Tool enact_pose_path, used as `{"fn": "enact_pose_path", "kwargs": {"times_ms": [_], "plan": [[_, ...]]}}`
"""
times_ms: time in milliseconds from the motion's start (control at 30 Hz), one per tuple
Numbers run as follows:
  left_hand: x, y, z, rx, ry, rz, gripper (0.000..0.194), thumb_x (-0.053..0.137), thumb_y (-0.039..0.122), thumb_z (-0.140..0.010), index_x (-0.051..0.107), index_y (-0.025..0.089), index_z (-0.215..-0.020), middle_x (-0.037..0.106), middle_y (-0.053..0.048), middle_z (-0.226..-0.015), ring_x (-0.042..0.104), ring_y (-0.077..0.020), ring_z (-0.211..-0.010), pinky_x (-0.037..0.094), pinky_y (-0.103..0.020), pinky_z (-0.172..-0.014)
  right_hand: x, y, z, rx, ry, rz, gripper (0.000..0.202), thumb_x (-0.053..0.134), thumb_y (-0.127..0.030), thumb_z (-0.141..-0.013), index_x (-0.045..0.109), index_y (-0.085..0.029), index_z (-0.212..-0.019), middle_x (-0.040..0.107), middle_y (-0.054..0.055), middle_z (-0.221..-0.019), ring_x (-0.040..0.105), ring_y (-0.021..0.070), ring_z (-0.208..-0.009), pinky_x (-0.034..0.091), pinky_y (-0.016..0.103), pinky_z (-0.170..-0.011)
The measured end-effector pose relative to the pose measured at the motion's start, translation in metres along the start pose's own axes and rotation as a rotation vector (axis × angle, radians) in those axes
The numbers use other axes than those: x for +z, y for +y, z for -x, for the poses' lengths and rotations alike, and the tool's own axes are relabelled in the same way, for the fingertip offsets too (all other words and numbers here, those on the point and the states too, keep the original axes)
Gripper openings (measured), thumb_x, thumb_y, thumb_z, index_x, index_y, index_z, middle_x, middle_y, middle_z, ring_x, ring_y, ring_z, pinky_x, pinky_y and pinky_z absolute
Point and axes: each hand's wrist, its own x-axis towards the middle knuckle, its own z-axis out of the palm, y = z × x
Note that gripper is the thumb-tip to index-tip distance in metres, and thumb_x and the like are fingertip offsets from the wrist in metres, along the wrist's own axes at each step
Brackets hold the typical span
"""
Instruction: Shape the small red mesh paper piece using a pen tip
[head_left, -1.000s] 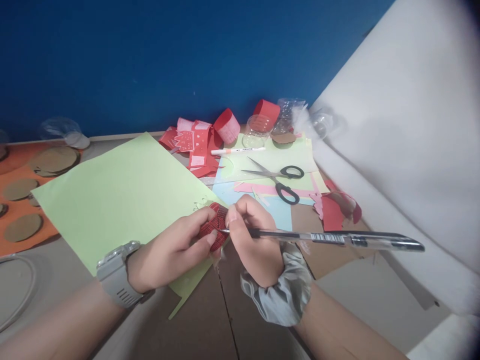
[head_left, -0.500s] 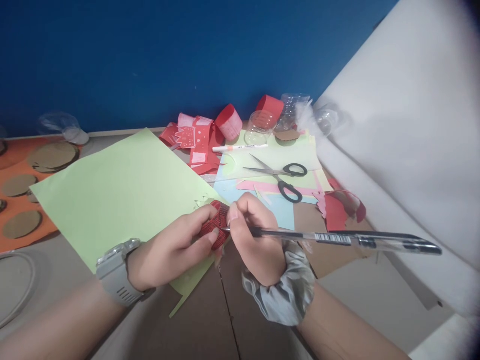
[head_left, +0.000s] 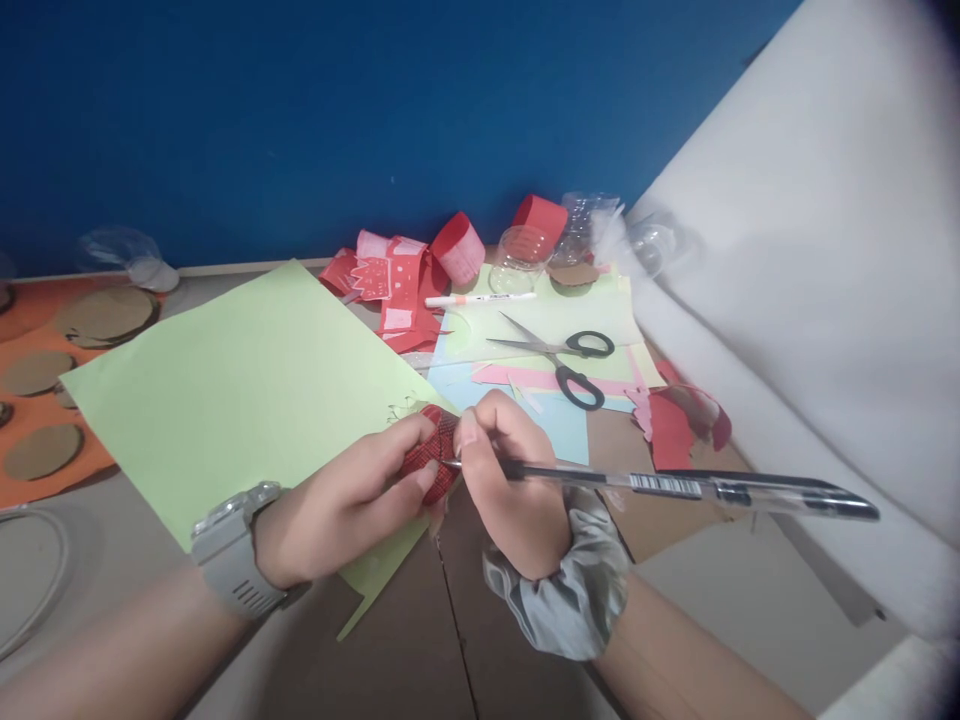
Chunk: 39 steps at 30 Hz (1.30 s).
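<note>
A small red piece [head_left: 447, 436] covered with dark crosshatched lines is pinched between the thumb and fingers of my left hand [head_left: 352, 500]. My right hand [head_left: 510, 520] grips a clear-barrelled black pen [head_left: 667, 485], whose tip meets the red piece near my left thumb. The pen's rear end points out to the right. Beneath my left hand lies a large light green sheet [head_left: 247, 380], with small ink drawings near its right corner. My fingers cover part of the red piece.
Black-handled scissors [head_left: 555, 349] lie spread on stacked coloured paper, below a white marker [head_left: 480, 299]. Red paper cutouts [head_left: 405, 285] and clear plastic cups [head_left: 521, 260] stand along the blue wall. Cardboard discs [head_left: 45, 452] rest on orange paper at left. A white panel [head_left: 810, 250] borders the right.
Both hands keep their grips on the red piece and the pen. The pen's rear end has dipped slightly, and the whole view has shifted a little.
</note>
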Motion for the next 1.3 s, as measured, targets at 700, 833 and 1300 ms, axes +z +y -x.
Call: {"fn": "enact_pose_path", "kwargs": {"times_ms": [700, 833, 1300], "plan": [[-0.0004, 0.0008, 0.0008, 0.006, -0.004, 0.002, 0.016, 0.034, 0.019, -0.102, 0.044, 0.018, -0.089, 0.050, -0.001, -0.084, 0.048, -0.0139, -0.075, 0.041, -0.025, -0.070, 0.0006, -0.0006, -0.0004, -0.004, 0.019, 0.002, 0.027, 0.048, -0.023, -0.092, 0.037, -0.021, -0.068, 0.033, -0.006, -0.059, 0.033, 0.0095, -0.054, 0.029, 0.024, -0.050], [-0.0002, 0.0015, 0.0010, -0.005, -0.003, 0.010, 0.016, 0.033, 0.020, -0.102, 0.044, 0.018, -0.090, 0.050, 0.000, -0.084, 0.048, -0.0139, -0.076, 0.041, -0.025, -0.071, 0.0007, 0.0004, -0.0001, 0.003, 0.008, 0.011, 0.026, 0.047, -0.021, -0.092, 0.037, -0.021, -0.069, 0.032, -0.006, -0.060, 0.032, 0.0096, -0.054, 0.029, 0.024, -0.050], [0.0000, 0.0011, 0.0014, -0.036, -0.010, 0.029, 0.016, 0.033, 0.020, -0.102, 0.044, 0.018, -0.089, 0.051, -0.001, -0.085, 0.049, -0.0144, -0.077, 0.041, -0.026, -0.072, 0.0011, -0.0003, -0.0011, 0.007, 0.026, 0.010, 0.028, 0.045, -0.025, -0.093, 0.036, -0.021, -0.067, 0.032, -0.005, -0.059, 0.032, 0.0098, -0.054, 0.029, 0.024, -0.050]]}}
